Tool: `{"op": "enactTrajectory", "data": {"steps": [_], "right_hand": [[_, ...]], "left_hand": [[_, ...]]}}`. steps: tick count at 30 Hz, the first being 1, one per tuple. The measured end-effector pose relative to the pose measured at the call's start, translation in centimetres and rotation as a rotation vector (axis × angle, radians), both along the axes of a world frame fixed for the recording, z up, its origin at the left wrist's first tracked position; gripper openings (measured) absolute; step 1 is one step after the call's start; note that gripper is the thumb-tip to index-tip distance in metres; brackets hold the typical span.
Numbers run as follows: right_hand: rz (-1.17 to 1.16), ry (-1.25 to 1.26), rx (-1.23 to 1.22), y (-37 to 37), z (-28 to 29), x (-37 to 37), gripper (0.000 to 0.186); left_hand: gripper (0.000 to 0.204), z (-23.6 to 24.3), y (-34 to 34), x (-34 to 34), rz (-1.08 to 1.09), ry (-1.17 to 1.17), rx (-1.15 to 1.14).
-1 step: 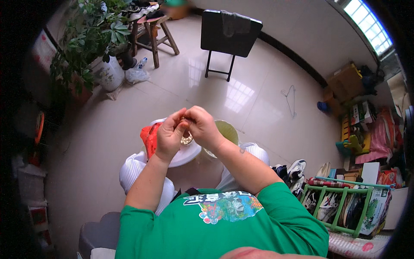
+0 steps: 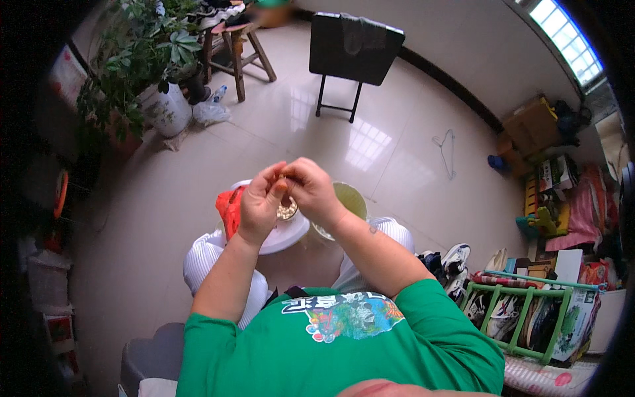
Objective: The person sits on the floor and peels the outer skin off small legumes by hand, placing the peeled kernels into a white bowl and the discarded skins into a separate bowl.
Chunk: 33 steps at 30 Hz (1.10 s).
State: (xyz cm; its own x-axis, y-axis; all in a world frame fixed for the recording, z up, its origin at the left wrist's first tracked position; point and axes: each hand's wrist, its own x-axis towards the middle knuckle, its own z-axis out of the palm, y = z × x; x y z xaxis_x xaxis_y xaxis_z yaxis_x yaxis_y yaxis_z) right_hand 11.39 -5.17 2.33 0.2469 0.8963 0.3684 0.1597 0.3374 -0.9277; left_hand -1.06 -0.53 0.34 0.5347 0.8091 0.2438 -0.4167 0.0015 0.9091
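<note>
My left hand (image 2: 259,206) and my right hand (image 2: 309,188) meet in front of me, both closed with fingertips pinched together. Whatever is between the fingers is too small and hidden to name. Just under them, small pale kernels (image 2: 287,210) fill a round container, partly covered by my hands. It rests on a white round stool top (image 2: 284,242). On that top's left side, beside my left hand, lies a red plastic bag (image 2: 228,208). A yellowish-green bucket (image 2: 350,197) stands to the right, partly behind my right wrist.
A folded black table (image 2: 356,53) with a grey cloth stands ahead. Potted plants (image 2: 162,109) and a wooden stool (image 2: 237,63) are at the far left. A wire hanger (image 2: 450,155) lies on the floor. At right are a green shoe rack (image 2: 516,317) and boxes (image 2: 529,126).
My hands have risen very slightly, and a little more of the pale kernels shows beneath them. Both hands keep their pinch.
</note>
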Motion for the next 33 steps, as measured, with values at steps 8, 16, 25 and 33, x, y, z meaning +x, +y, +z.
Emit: {"op": "enactTrajectory", "data": {"steps": [8, 16, 25, 33], "right_hand": [[0.178, 0.436, -0.104, 1.1, -1.5, 0.7, 0.01], [0.042, -0.131, 0.077, 0.6, 0.8, 0.8, 0.012], [-0.092, -0.235, 0.097, 1.0, 0.5, -0.3, 0.011], [-0.182, -0.267, 0.094, 1.3, 0.5, -1.1, 0.011]], "left_hand": [[0.034, -0.6, 2.0, -0.9, -0.279, -0.032, -0.183], [0.029, -0.7, 1.6, -1.1, -0.257, -0.103, -0.3], [0.026, -0.9, 0.9, -0.4, -0.143, -0.058, -0.26], [0.029, -2.7, 1.3, -0.5, -0.035, 0.047, -0.183]]}}
